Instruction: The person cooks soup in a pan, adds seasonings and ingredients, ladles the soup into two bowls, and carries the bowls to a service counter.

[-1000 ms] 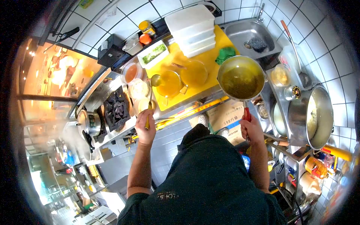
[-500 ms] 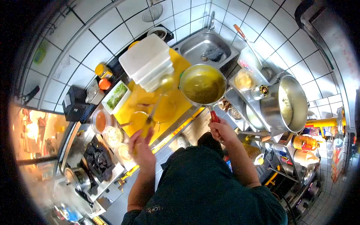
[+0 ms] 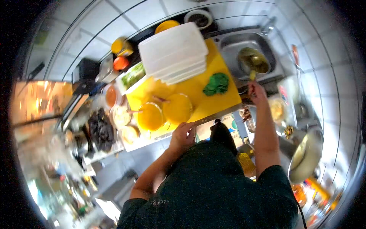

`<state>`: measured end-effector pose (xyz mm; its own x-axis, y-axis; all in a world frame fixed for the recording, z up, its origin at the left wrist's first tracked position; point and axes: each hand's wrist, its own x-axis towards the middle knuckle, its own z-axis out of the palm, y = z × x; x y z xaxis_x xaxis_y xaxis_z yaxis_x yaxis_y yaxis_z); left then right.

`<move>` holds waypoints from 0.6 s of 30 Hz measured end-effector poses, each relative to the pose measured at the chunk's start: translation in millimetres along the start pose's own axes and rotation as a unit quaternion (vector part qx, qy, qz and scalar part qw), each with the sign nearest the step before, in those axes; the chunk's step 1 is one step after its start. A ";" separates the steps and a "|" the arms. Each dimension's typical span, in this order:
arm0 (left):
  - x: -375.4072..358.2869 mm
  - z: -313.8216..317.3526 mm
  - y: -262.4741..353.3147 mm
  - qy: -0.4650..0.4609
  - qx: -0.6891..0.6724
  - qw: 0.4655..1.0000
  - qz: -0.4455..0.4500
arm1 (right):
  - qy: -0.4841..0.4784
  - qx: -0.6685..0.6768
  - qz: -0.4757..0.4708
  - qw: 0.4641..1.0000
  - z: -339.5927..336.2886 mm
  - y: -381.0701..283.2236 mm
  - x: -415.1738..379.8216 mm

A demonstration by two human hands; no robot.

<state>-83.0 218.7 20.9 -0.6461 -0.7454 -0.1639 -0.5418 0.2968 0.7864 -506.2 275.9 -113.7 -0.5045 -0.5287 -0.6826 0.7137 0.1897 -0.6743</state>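
My right hand (image 3: pixel 257 93) is closed at the handle end of a saucepan (image 3: pixel 244 61), which is over the sink (image 3: pixel 275 49). In the pan lies a ladle (image 3: pixel 256 60), its yellow handle running back to the same hand. My left hand (image 3: pixel 183 135) is by the counter's front edge with fingers curled; what they hold, if anything, is hidden. Beyond it on the yellow cutting board (image 3: pixel 206 110) are two round containers of yellow liquid, a left one (image 3: pixel 149 117) and a right one (image 3: pixel 178 108). A crumpled green cloth (image 3: pixel 216 84) lies on the board's right side.
Stacked white plastic tubs (image 3: pixel 171 49) stand at the back of the board, beside a tray of chopped greens (image 3: pixel 133 77). Tubs of orange sauce (image 3: pixel 111 95) and pale food (image 3: pixel 121 116) line the left. A large metal pot (image 3: pixel 307 154) is at right.
The saucepan has moved from over the board to the sink, in my right hand. The ladle has left my left hand and is in the pan. The green cloth has come into view.
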 end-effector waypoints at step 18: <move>48.8 -29.9 -74.7 0.245 0.300 0.917 -0.097 | 0.226 -0.540 -0.274 0.763 -8.9 -61.4 211.0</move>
<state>-58.0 142.3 -28.0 -0.2667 -0.9540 0.1368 -0.9141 0.2954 0.2780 -660.8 160.1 -218.9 -0.8736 -0.4802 -0.0787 -0.3574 0.7430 -0.5659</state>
